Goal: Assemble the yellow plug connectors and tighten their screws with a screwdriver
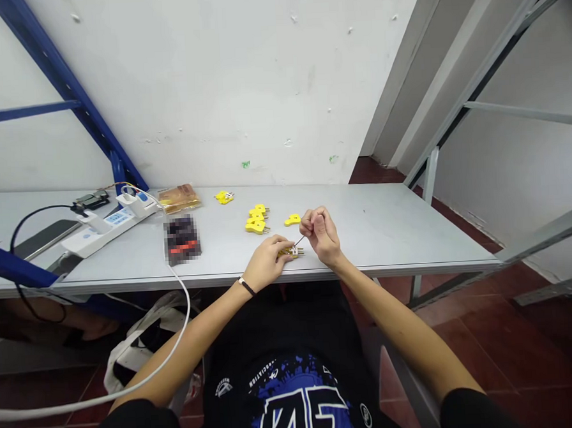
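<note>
We saw the left hand (267, 263) closed around a yellow two-pin plug (290, 253), while the right hand (322, 235) pinched a thin wire (299, 241) narrowly between its fingers, just above the plug.

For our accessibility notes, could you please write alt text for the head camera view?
A person's left hand holds a yellow two-pin plug, the right hand a thin wire reaching it, over a grey table with more yellow plugs.
</note>
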Motion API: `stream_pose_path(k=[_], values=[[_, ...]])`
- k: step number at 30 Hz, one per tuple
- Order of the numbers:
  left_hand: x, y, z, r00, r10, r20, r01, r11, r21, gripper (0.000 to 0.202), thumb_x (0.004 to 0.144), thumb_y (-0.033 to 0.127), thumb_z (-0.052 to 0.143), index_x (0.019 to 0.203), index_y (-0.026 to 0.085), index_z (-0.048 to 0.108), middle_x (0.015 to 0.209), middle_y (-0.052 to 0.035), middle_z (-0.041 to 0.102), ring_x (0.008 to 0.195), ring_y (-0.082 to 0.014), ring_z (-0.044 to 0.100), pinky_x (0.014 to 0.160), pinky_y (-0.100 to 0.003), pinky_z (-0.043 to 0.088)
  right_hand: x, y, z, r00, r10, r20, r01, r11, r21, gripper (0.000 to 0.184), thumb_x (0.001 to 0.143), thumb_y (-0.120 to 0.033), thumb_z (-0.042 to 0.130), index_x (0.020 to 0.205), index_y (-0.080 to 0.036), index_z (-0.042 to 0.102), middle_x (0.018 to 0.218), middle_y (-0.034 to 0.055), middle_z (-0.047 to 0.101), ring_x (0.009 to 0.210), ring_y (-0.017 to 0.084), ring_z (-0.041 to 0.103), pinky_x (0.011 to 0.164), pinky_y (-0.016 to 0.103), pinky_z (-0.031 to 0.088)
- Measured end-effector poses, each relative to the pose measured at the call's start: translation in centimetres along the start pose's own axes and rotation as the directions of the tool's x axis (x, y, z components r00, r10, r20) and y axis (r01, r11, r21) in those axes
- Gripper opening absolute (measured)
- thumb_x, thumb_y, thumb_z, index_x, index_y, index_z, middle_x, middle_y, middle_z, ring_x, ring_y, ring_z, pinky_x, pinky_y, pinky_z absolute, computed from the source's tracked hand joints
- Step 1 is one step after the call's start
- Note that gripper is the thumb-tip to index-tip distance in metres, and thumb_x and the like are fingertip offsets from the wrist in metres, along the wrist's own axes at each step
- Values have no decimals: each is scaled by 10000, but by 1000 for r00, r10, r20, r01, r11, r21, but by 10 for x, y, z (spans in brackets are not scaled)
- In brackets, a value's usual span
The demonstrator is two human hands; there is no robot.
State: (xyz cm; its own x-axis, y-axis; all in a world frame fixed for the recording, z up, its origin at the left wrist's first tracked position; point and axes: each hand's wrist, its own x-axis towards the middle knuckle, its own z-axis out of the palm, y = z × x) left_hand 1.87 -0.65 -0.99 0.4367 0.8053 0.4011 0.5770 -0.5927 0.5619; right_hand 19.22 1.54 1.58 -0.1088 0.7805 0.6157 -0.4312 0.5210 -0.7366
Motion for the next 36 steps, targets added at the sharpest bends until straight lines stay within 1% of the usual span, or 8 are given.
stream_pose_path(k=[7, 9, 16, 19, 24, 27, 31, 36], values=[[0, 0, 0, 1000, 1, 1, -1, 1000, -7, 256, 926, 192, 643, 1167, 213, 725, 1123, -71, 695, 1071, -238, 654, 1006, -396, 529, 2, 1, 1, 998, 58, -31, -61, 992, -113, 504, 932, -736, 490, 830, -264, 347, 724, -42, 310, 600, 143, 306, 576, 308, 320], [0, 0, 0, 1000, -6, 3, 6, 1000, -6, 255, 924, 182, 644, 1164, 211, 727, 1122, -70, 694, 1070, -236, 654, 1008, -393, 527, 4, 1, 3, 998, 60, -14, -61, 991, -121, 492, 943, -723, 486, 837, -264, 347, 730, -41, 314, 603, 142, 321, 578, 309, 325], [0, 1, -1, 1000, -8, 4, 8, 1000, 9, 260, 914, 166, 653, 1158, 209, 734, 1109, -63, 694, 1063, -235, 658, 990, -388, 540, 13, -2, 12, 988, 113, 108, -93, 980, -175, 437, 989, -654, 477, 864, -249, 374, 742, -46, 350, 589, 113, 333, 555, 288, 324], [0, 1, -1, 1000, -4, 1, 4, 1000, 10, 260, 916, 171, 655, 1160, 212, 734, 1109, -63, 693, 1064, -236, 658, 993, -392, 541, 13, -1, 12, 989, 85, 118, -63, 983, -174, 416, 1003, -628, 475, 867, -246, 379, 741, -49, 357, 582, 106, 334, 550, 284, 321], [0, 2, -1, 1000, 14, -4, -14, 1000, 4, 231, 920, 180, 658, 1130, 219, 743, 1111, -62, 699, 1059, -235, 663, 986, -380, 544, 12, 2, 11, 990, 56, 133, -32, 983, -181, 420, 1002, -641, 458, 866, -252, 376, 721, -50, 353, 577, 116, 328, 544, 290, 327], [0, 2, -1, 1000, 12, -9, -11, 1000, 19, 238, 911, 176, 663, 1129, 226, 745, 1108, -59, 698, 1060, -236, 667, 987, -379, 548, 12, 2, 9, 983, 67, 168, -37, 983, -178, 403, 1011, -620, 455, 866, -252, 375, 724, -49, 349, 576, 116, 332, 541, 288, 324], [0, 2, -1, 1000, 1, -4, -1, 999, 40, 275, 904, 175, 658, 1162, 230, 736, 1118, -66, 698, 1068, -246, 665, 1002, -407, 544, 13, 5, 7, 980, 100, 170, -61, 973, -225, 425, 999, -653, 446, 870, -256, 367, 737, -43, 369, 584, 120, 349, 540, 290, 332], [0, 2, 0, 1000, 0, 1, 0, 999, 32, 271, 907, 182, 657, 1163, 222, 735, 1126, -71, 700, 1085, -252, 659, 1021, -418, 532, 13, 8, 7, 981, 96, 167, -52, 966, -253, 428, 997, -659, 445, 877, -253, 376, 740, -41, 374, 593, 120, 367, 549, 289, 343]])
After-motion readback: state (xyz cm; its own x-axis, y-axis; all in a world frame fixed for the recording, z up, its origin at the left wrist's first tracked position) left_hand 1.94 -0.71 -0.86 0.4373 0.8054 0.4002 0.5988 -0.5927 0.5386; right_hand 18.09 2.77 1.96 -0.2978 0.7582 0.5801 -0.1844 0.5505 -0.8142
